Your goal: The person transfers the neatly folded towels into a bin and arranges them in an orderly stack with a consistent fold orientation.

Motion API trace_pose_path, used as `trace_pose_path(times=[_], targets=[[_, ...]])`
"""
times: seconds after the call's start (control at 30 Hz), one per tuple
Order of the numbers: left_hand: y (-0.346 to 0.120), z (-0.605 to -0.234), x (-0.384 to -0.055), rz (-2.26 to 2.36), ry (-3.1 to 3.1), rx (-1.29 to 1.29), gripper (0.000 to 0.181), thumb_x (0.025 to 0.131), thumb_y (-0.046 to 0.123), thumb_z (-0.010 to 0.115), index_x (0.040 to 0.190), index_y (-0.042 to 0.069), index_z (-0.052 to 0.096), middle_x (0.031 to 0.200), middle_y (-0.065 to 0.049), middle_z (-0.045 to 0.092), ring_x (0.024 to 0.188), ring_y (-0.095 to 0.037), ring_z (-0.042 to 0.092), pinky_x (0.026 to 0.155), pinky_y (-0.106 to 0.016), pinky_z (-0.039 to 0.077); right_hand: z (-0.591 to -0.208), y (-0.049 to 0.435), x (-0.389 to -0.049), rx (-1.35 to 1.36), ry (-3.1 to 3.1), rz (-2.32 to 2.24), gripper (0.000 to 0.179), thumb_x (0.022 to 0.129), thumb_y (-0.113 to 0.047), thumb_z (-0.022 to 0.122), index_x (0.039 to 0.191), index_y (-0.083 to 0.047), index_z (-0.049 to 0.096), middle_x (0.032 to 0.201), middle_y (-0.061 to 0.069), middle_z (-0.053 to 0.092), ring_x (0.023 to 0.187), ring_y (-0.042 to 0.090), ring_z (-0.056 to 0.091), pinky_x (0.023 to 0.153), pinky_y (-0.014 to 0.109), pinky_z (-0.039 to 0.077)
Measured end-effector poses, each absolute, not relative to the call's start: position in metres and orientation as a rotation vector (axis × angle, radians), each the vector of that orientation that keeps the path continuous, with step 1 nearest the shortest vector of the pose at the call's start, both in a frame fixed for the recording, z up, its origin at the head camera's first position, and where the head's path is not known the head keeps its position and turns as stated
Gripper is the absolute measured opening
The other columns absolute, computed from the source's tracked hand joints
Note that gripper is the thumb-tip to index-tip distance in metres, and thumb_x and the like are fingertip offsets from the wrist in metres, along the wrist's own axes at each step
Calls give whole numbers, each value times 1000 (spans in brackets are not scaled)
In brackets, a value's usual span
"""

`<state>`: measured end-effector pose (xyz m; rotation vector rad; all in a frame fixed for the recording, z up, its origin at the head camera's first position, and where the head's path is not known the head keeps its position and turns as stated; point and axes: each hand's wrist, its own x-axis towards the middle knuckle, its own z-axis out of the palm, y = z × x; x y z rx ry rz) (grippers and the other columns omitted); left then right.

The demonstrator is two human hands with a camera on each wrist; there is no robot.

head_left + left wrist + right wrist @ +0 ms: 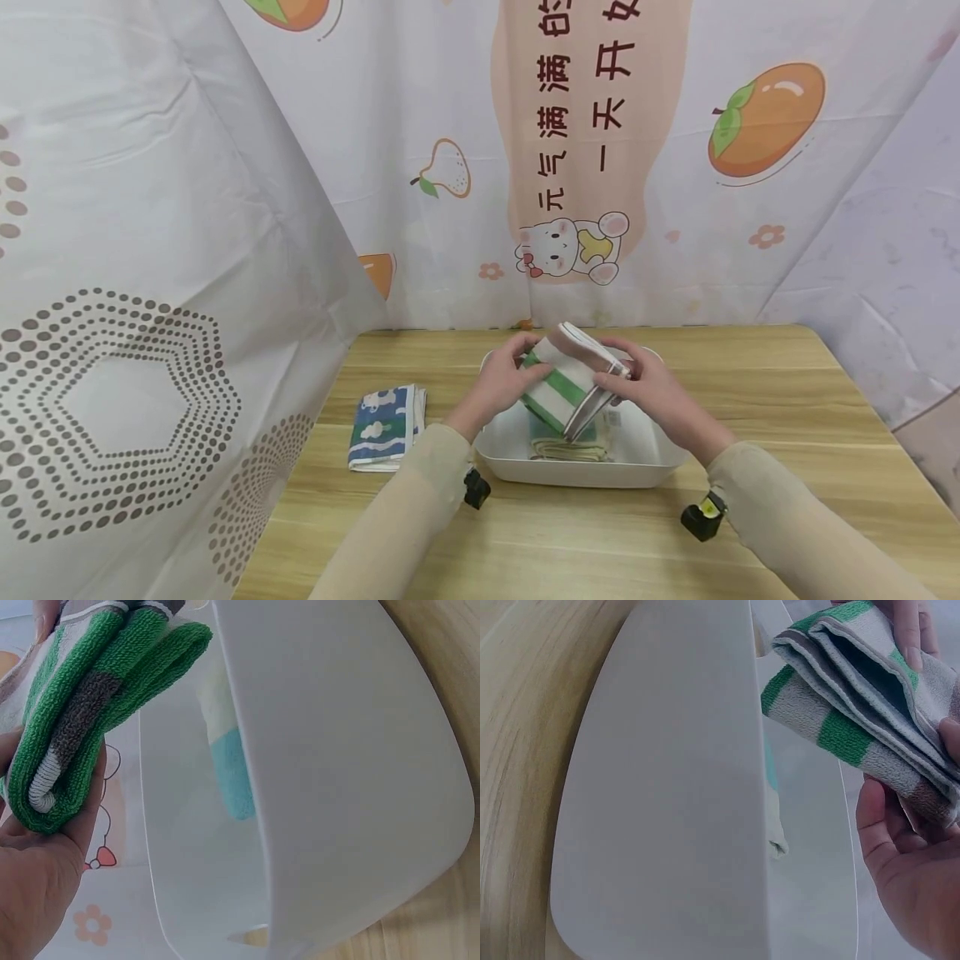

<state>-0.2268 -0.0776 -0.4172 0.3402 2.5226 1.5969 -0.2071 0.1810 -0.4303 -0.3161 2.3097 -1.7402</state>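
A folded towel (566, 379) with green, white and brown stripes is held tilted above a white basin (577, 475). My left hand (507, 379) grips its left side, thumb on the front and fingers behind. On the other side my right hand (652, 387) pinches the towel's right edge between thumb and fingers. The right wrist view shows the folded layers of the striped towel (870, 697) parting a little along one edge. Below it, inside the basin, lies another folded towel (573, 448) in pale yellow and teal, partly hidden by the striped one.
A folded blue, green and white towel (382, 427) lies on the wooden table (570, 542) left of the basin. Printed curtains (450, 242) hang behind the table and along its left side. Dark wrist cameras (703, 518) hang below both sleeves, near the basin's front.
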Motion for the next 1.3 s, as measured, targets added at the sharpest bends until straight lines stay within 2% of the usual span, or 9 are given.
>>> trace_pose_path(times=[0.1,0.37,0.53,0.67,0.77,1.0,1.13,1.3], targets=[[-78,-417,-227,1637,2501,313,35,97,25,72,130,23,62,131,0,64,104,-19,62,85,-37,54,-432,181,-207,-326,2288,-1776,70,98,-30,72,155,-12,36,116,20,65,91,22,66,79,34,58],[-77,-419,-228,1693,2472,239,36,98,26,71,132,24,60,139,-1,60,113,-20,62,89,-38,55,-434,180,-205,-336,2209,-1850,78,98,-23,72,158,-5,26,123,25,66,99,16,68,84,37,60],[-74,-418,-228,1740,2451,217,34,98,25,72,130,24,60,135,-1,61,107,-19,64,84,-36,57,-434,179,-206,-321,2178,-1880,82,98,-22,71,160,-5,20,127,28,64,103,17,69,87,38,60],[-72,-417,-227,1771,2449,191,33,98,24,71,130,24,60,131,-1,62,101,-18,63,80,-33,56,-433,178,-207,-304,2155,-1904,83,99,-24,71,161,-9,17,131,30,62,104,17,70,87,36,60],[-71,-416,-227,1786,2456,169,34,99,26,70,131,24,59,130,-1,62,102,-18,62,81,-33,56,-433,177,-207,-291,2146,-1911,86,99,-25,70,162,-12,13,134,32,60,101,19,71,88,39,60],[-68,-415,-226,1830,2454,100,37,99,30,70,134,25,57,130,1,60,110,-18,61,89,-37,55,-434,175,-206,-256,2144,-1858,101,100,-32,69,164,-22,-8,141,35,53,102,26,72,94,44,58],[-65,-415,-227,1808,2491,53,41,99,33,70,136,26,56,131,2,60,114,-18,60,93,-40,54,-435,173,-207,-271,2130,-1882,104,99,-25,70,163,-26,-12,137,34,57,101,21,71,88,43,59],[-62,-417,-228,1788,2499,34,47,97,38,71,139,26,53,128,3,62,109,-15,61,90,-37,55,-433,171,-207,-287,2191,-1889,104,99,-20,70,163,-29,-11,128,29,64,96,16,68,81,36,59]])
